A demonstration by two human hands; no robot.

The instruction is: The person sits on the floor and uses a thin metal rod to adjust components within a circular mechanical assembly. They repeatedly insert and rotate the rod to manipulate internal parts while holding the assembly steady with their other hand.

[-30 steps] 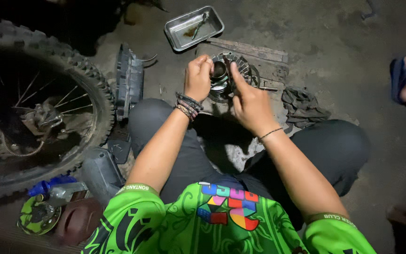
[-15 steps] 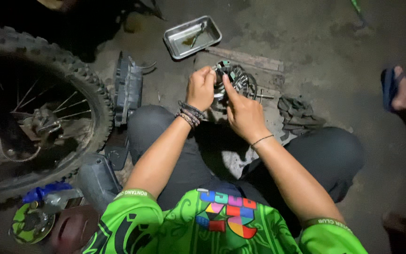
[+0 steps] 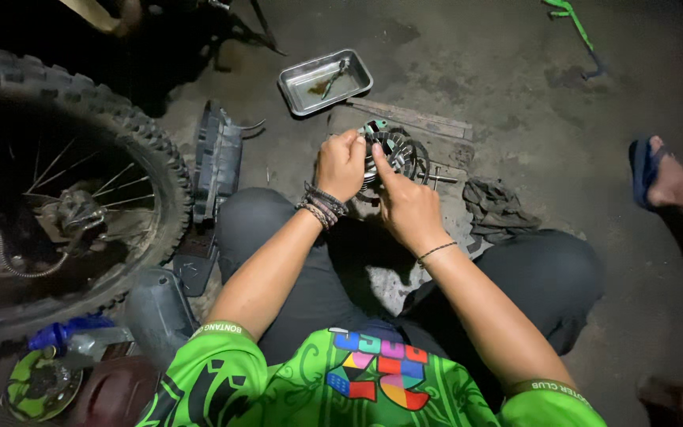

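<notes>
While both hands grip it — left hand [image 3: 341, 164], right hand [image 3: 406, 204] — round metal part [image 3: 395, 152] sits between them

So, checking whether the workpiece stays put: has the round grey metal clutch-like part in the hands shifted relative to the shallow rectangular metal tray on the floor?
No. The round metal part lies just below-right of the metal tray, as before.

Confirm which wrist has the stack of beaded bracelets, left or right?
The left hand: several dark beaded bracelets. The right hand has one thin band.
</notes>
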